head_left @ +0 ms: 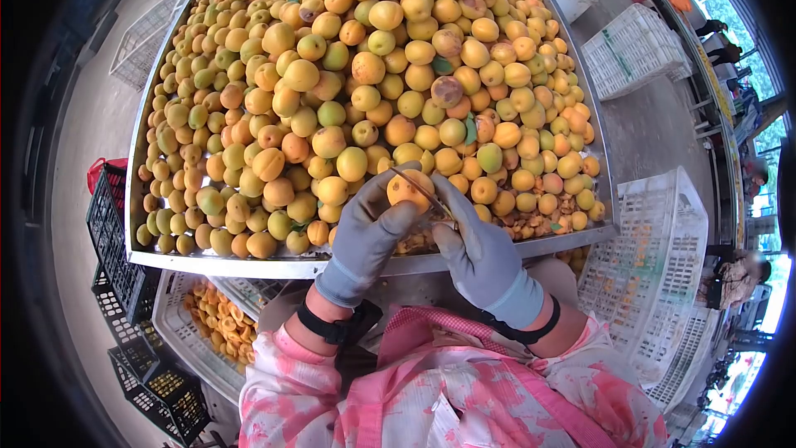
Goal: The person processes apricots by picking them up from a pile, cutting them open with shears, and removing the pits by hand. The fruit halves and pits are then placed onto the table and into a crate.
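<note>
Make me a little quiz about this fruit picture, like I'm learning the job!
1. True or false: the left hand and right hand are bare.
2. What does the right hand hold? A) knife B) spoon C) brush
3. Fill in: the left hand holds one ____.
Key: 1 false (gloved); 2 A; 3 apricot.
</note>
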Demonstrator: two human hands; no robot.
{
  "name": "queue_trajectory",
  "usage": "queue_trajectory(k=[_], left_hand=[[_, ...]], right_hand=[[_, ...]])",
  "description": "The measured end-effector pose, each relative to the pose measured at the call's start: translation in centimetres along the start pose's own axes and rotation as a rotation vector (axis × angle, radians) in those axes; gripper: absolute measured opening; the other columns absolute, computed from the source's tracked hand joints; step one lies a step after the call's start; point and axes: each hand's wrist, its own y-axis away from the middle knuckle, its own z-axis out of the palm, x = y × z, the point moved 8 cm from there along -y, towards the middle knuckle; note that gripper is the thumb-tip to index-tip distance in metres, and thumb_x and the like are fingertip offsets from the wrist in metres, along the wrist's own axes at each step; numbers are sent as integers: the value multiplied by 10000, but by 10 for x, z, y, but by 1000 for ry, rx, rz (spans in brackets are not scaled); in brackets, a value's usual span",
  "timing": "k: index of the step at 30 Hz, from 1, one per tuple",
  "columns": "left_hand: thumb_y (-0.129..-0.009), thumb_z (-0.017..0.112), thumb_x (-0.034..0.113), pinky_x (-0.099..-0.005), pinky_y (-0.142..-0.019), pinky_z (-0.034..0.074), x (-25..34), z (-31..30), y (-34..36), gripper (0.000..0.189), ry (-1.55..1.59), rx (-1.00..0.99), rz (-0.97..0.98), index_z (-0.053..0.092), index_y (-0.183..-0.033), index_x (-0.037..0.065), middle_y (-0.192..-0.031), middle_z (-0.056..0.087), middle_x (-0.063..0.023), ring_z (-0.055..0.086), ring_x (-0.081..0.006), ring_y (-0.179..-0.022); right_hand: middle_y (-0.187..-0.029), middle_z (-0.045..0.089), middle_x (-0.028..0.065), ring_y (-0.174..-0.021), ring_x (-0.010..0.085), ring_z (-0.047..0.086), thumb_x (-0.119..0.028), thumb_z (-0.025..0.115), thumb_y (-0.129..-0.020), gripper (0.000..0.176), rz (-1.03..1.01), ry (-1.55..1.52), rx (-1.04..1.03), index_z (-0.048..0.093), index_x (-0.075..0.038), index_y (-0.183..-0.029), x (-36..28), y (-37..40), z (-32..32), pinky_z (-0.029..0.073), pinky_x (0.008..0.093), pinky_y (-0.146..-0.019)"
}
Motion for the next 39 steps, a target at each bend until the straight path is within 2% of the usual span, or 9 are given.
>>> queue_trajectory(k=[9,14,17,23,29,31,35,37,39], left_hand=[[-805,756,206,-280,-908,493,12,10,2,638,-163,-7,-46,458,-1326,-12,-1128,615,-69,597,-140,-1020],[-814,747,191,-272,-904,489,11,9,-1,598,-99,47,21,475,-1304,-18,-1100,625,-63,604,-135,-997],[-817,741,168,-267,-905,486,-2,11,2,590,125,-15,-124,471,-1302,-31,-1116,617,-72,607,-141,-996],[-840,715,206,-272,-904,484,23,15,6,601,-413,49,113,450,-1321,-38,-1140,606,-82,603,-142,-1004],[-873,678,246,-263,-883,495,10,8,4,576,-55,54,20,452,-1320,-37,-1133,612,-89,601,-135,-1016],[-884,664,271,-256,-882,493,-2,12,7,576,212,7,-185,450,-1323,-35,-1121,616,-80,600,-133,-1016],[-879,674,233,-260,-893,486,-8,9,8,570,217,44,-210,447,-1325,-38,-1114,617,-75,595,-138,-1018],[-874,679,176,-263,-892,484,20,12,9,556,-203,110,-12,443,-1328,-42,-1122,615,-77,591,-136,-1020],[-867,686,165,-261,-890,484,22,13,10,562,-224,111,46,441,-1329,-44,-1128,614,-78,589,-132,-1021]], right_hand=[[-750,639,196,-604,348,628,-252,526,-931,588,121,115,-207,294,-37,-1427,13,0,4,470,421,-513],[-790,648,194,-625,347,634,-255,520,-934,604,-23,16,-2,269,-29,-1434,8,-1,4,477,421,-528],[-832,653,196,-638,348,635,-253,522,-931,614,-9,-17,-39,259,-21,-1436,5,-3,-2,481,420,-537],[-849,653,200,-638,346,632,-241,534,-919,634,20,89,-130,250,-17,-1439,13,-4,8,480,412,-535],[-762,634,192,-624,347,627,-223,557,-908,647,-6,31,-46,250,-21,-1441,11,-8,11,476,409,-527],[-746,629,191,-624,348,628,-215,562,-905,649,22,28,-70,250,-25,-1442,12,-8,12,477,407,-528],[-734,620,193,-619,349,626,-208,565,-902,650,-23,48,-12,252,-38,-1445,11,-6,13,471,411,-523],[-733,619,194,-616,348,626,-208,565,-901,651,-44,33,17,252,-41,-1447,8,-5,12,469,414,-520],[-749,622,201,-607,348,622,-205,563,-900,649,38,-12,-74,254,-37,-1446,13,-6,16,464,420,-517]])
